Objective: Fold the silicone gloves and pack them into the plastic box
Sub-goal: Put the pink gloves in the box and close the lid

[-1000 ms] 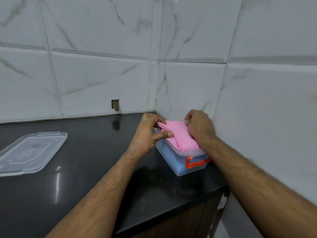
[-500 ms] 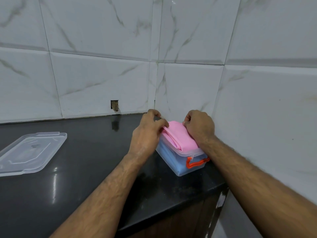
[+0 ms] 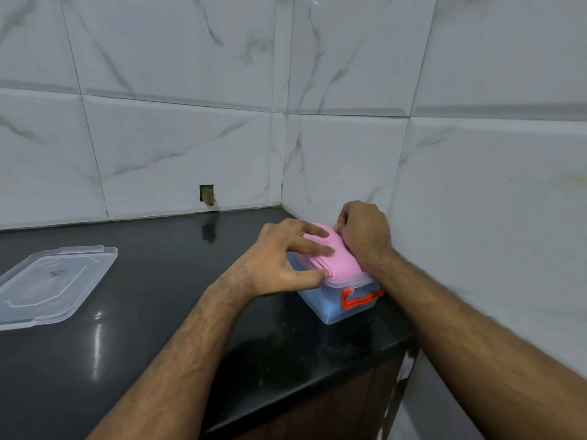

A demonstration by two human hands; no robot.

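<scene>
A folded pink silicone glove (image 3: pixel 340 262) lies on top of the clear plastic box (image 3: pixel 333 308), bulging above its rim. The box has an orange handle (image 3: pixel 360 299) on its near end, and something blue shows through its wall. My left hand (image 3: pixel 286 258) rests flat on the glove's left side, fingers spread and pressing down, thumb at the rim. My right hand (image 3: pixel 365 231) is curled over the glove's far right end, next to the wall, with its fingertips tucked against the pink material.
The box stands in the corner of a black countertop (image 3: pixel 158 296), close to the tiled right wall (image 3: pixel 492 201). The box's clear lid (image 3: pixel 50 284) lies at the far left. The counter's front edge runs just below the box.
My left hand has shifted from gripping the glove's far left end to lying flat with spread fingers on top. The glove sits lower and flatter on the box. My right hand has stayed put.
</scene>
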